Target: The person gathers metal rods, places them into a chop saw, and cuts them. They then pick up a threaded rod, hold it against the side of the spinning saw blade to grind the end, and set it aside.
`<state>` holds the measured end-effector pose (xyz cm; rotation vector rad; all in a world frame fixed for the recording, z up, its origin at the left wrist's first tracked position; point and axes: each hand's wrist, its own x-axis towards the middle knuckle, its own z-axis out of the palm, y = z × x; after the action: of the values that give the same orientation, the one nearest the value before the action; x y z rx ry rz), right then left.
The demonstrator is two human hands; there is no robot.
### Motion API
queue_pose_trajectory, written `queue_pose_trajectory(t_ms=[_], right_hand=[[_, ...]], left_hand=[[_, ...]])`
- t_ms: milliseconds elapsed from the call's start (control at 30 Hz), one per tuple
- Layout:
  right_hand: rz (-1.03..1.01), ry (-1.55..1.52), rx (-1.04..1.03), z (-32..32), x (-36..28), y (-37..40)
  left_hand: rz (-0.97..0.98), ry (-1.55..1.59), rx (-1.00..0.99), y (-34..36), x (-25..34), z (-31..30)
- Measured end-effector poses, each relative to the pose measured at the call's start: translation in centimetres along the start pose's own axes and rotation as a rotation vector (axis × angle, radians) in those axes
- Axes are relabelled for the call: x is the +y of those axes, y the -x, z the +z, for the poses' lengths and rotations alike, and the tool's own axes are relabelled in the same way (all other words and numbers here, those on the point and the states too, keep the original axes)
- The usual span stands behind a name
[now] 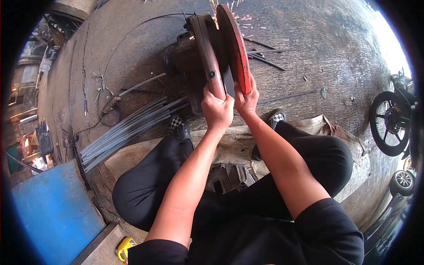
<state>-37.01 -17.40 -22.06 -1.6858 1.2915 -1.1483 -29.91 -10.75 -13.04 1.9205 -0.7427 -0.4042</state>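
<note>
left-edge clutter (pixel 28 145): mixed junk piled down the left edge of the frame; too jumbled to sort out piece by piece
blue panel (pixel 55 210): big flat scuffed thing, lower left of the frame
yellow item (pixel 126 248): bottom of the frame, left of centre, next to the black sleeve; can't tell what it is
grey rods (pixel 126 132): a loose bundle fanned out left of centre; the right-hand ends sit near the machine's base
left shoe (pixel 178 125): black with a checkered patch, middle of the frame, just beside the rods
cutting machine (pixel 181 55): upper middle of the frame, dark and grimy; sparks (pixel 238 20) are flying at the top edge
left hand (pixel 217 109): centre of the frame, fist wrapped tight round the lower end of the reddish handle (pixel 206 53)
red-edged round piece (pixel 240 53): upper middle, seen nearly edge-on, right of the handle; guard or disc, can't tell which
right hand (pixel 247 98): just beside the left one; fingers grasping the bottom end of that round piece, some of them hidden
thin rods (pixel 267 57): a few lying on the floor right of the machine, upper part of the frame
right shoe (pixel 277 116): checkered too, right of centre; pale sheet (pixel 240 145) under the legs
motorbike wheel (pixel 389 123): black, at the right edge of the frame; another wheel (pixel 403 182) shows below it
</note>
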Motion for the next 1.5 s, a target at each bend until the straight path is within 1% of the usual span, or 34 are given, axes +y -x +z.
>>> queue_pose_trajectory(t_ms=[200, 267, 367, 467, 567, 633, 767, 933, 1000, 1067, 1200, 1267, 1300, 1367, 1467, 1500], right_hand=[[-0.014, 0.008, 0.005, 0.1, 0.5, 0.0], [-0.014, 0.008, 0.006, 0.1, 0.6, 0.0], [-0.038, 0.026, -0.008, 0.1, 0.5, -0.1], [-0.001, -0.008, -0.009, 0.1, 0.5, 0.0], [0.020, 0.010, -0.014, 0.1, 0.5, 0.0], [-0.037, 0.030, 0.002, 0.2, 0.7, -0.1], [-0.085, 0.062, 0.026, 0.3, 1.0, -0.1], [-0.014, 0.008, 0.004, 0.1, 0.5, 0.0], [-0.019, 0.009, 0.005, 0.1, 0.5, 0.0], [-0.023, 0.008, 0.002, 0.2, 0.6, 0.0], [0.008, 0.000, 0.001, 0.2, 0.5, 0.0], [-0.106, 0.075, 0.025, 0.2, 0.7, -0.1], [-0.103, 0.076, 0.020, 0.3, 0.8, 0.0], [-0.041, 0.001, 0.027, 0.5, 0.9, 0.0], [0.005, 0.019, -0.036, 0.3, 0.9, -0.1], [-0.003, -0.013, -0.009, 0.3, 0.7, -0.1]], left_hand=[[0.006, 0.024, -0.002, 0.1, 0.2, 0.0], [0.040, -0.028, 0.019, 0.1, 0.3, -0.1], [0.009, -0.003, -0.016, 0.1, 0.2, -0.2], [0.009, 0.059, -0.006, 0.1, 0.1, 0.0], [0.022, 0.054, 0.002, 0.1, 0.0, 0.0], [0.022, 0.041, 0.000, 0.1, -0.1, 0.0], [0.031, 0.021, 0.004, 0.0, -0.2, 0.1], [0.048, 0.024, 0.008, 0.1, -0.3, 0.1], [0.042, 0.030, 0.008, 0.1, -0.1, 0.0], [0.003, 0.048, -0.010, 0.1, 0.2, -0.1], [-0.014, 0.048, -0.007, 0.1, 0.4, -0.2], [0.155, -0.018, 0.012, 0.0, -0.4, -0.1], [0.149, -0.020, 0.013, -0.1, -0.4, -0.1], [0.067, -0.060, 0.013, 0.0, -0.5, 0.0], [0.076, -0.036, 0.018, 0.1, 0.0, -0.1], [0.073, -0.036, 0.019, 0.2, 0.0, -0.1]])
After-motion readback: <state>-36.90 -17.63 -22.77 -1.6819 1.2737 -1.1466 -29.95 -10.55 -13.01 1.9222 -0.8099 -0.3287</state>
